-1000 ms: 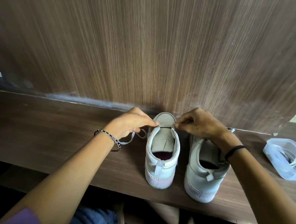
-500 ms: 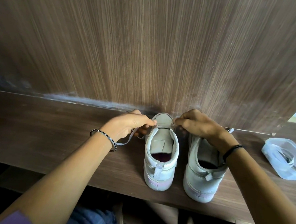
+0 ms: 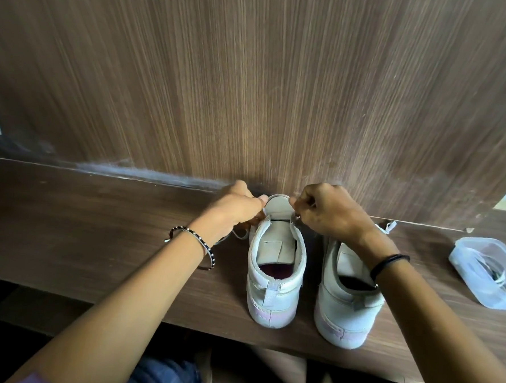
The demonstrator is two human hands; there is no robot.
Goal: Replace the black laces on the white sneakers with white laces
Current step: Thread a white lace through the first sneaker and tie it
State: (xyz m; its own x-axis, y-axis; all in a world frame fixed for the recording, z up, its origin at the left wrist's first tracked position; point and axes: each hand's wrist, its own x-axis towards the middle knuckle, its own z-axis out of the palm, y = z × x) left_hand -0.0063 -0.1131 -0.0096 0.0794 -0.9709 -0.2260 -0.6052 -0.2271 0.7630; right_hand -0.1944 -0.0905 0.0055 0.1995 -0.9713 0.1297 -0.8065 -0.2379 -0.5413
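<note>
Two white sneakers stand side by side on the wooden bench [image 3: 94, 241], heels towards me. Over the front of the left sneaker [image 3: 275, 269], beside its upright tongue, my left hand [image 3: 239, 208] pinches a white lace [image 3: 238, 235] whose loose end loops onto the bench under my wrist. My right hand [image 3: 327, 210] has curled fingers that pinch the lace on the other side of the tongue. The right sneaker [image 3: 345, 309] lies partly under my right wrist, and a white lace end [image 3: 390, 225] sticks out past its toe. The eyelets are hidden by my hands.
A clear plastic container [image 3: 486, 273] with laces inside sits on the bench at the right. A wooden wall panel [image 3: 252, 87] rises directly behind the sneakers. The bench's front edge runs just below the heels, with my knees beneath it.
Both hands have shifted slightly farther forward over the left sneaker's toe end and drawn closer to the tongue. The lace loop beneath my left wrist has shortened.
</note>
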